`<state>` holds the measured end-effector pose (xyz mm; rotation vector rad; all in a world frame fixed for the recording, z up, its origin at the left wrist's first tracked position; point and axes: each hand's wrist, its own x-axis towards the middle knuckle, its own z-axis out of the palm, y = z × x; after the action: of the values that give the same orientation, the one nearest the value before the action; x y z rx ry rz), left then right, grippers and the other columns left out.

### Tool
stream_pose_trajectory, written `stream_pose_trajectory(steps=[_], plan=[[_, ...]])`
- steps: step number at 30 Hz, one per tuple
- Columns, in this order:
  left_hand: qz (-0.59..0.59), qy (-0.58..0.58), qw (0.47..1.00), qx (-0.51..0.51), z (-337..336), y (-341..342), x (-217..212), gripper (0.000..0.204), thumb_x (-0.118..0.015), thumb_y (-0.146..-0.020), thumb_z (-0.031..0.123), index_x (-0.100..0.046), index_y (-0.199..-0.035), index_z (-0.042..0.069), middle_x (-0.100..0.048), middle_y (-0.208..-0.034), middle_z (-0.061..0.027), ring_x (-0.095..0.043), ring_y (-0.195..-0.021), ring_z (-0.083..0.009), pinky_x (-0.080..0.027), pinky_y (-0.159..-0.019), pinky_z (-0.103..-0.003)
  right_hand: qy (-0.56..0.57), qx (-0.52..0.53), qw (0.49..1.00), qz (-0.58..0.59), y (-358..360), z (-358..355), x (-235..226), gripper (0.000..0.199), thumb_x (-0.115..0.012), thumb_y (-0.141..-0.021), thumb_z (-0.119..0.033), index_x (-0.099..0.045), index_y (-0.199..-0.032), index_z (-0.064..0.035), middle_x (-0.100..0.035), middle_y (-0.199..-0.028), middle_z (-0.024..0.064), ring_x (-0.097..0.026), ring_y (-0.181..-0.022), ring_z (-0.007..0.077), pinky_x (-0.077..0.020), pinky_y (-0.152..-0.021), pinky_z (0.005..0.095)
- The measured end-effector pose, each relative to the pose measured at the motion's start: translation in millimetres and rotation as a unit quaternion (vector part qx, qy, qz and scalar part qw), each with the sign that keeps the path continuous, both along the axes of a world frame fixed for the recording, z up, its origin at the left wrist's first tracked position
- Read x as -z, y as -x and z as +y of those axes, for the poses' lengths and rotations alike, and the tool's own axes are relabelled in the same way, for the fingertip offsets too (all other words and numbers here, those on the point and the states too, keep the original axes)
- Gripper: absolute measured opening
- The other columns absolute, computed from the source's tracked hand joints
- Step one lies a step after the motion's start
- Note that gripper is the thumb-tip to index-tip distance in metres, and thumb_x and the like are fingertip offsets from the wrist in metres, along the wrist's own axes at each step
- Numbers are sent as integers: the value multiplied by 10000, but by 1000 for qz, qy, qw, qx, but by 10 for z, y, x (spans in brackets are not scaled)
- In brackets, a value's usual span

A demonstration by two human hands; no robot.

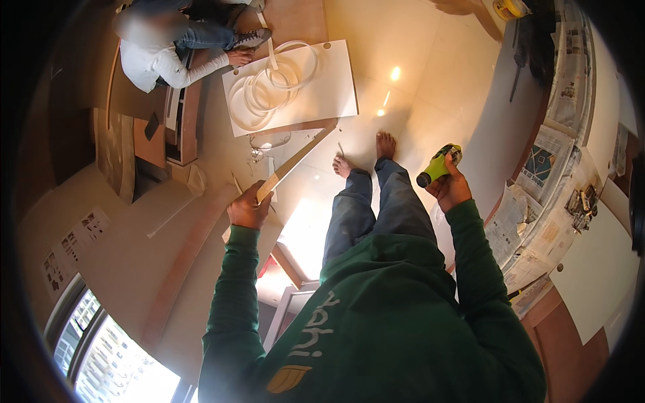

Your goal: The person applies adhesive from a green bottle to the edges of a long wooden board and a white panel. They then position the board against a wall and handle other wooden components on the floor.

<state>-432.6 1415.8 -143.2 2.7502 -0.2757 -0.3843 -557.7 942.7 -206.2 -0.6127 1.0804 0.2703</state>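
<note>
My left hand is closed around a long, narrow wooden strip, which slants from the hand up to the right, toward the white panel. Part of the strip is hidden behind my fingers. My right hand grips a lime-green and black cordless drill, held out to the right of my legs. Its front end is too small to make out. Between the two hands, my bare feet stand on the shiny floor.
Coiled pale edging strip lies on a white panel ahead. At far left a person in a white top sits, one hand near that panel. A newspaper-covered counter with small metal parts runs along the right. Cabinet carcasses stand left.
</note>
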Motion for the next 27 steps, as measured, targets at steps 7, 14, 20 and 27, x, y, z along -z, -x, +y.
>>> stream_pose_trajectory(steps=[7, 14, 20, 27], plan=[[-4, -28, 996, 80, -107, -232, -41, 280, -797, -820, 254, -740, -1082, 172, -749, -885, -72, -718, -745, -310, -586, -666, -401, 29, 38, 999, 25, 130, -58, -19, 471, -634, -984, -495, -619, -1192, -72, -702, -1000, 88, -717, -855, 211, -611, -749, 347], [72, -72, 993, 66, -108, -410, 22, 383, -815, -807, 292, -737, -1146, 132, -758, -952, -132, -736, -858, -324, -591, -758, -415, 21, 48, 998, 43, 296, -3, -7, 483, -615, -992, -506, -618, -1189, -65, -701, -981, 87, -715, -832, 208, -606, -735, 335], [39, -84, 990, 111, -115, -506, 93, 362, -801, -810, 314, -737, -1131, 159, -756, -948, -100, -727, -852, -327, -590, -743, -424, 9, 64, 998, 24, 274, 92, -61, 471, -620, -992, -498, -617, -1178, -66, -704, -978, 83, -720, -809, 199, -607, -729, 334], [33, -90, 986, 135, -112, -636, 147, 316, -788, -820, 291, -719, -1104, 173, -745, -905, -109, -717, -817, -337, -582, -708, -434, -19, 68, 997, -10, 247, 114, -52, 471, -624, -989, -496, -615, -1177, -64, -710, -971, 81, -725, -762, 186, -619, -708, 325]])
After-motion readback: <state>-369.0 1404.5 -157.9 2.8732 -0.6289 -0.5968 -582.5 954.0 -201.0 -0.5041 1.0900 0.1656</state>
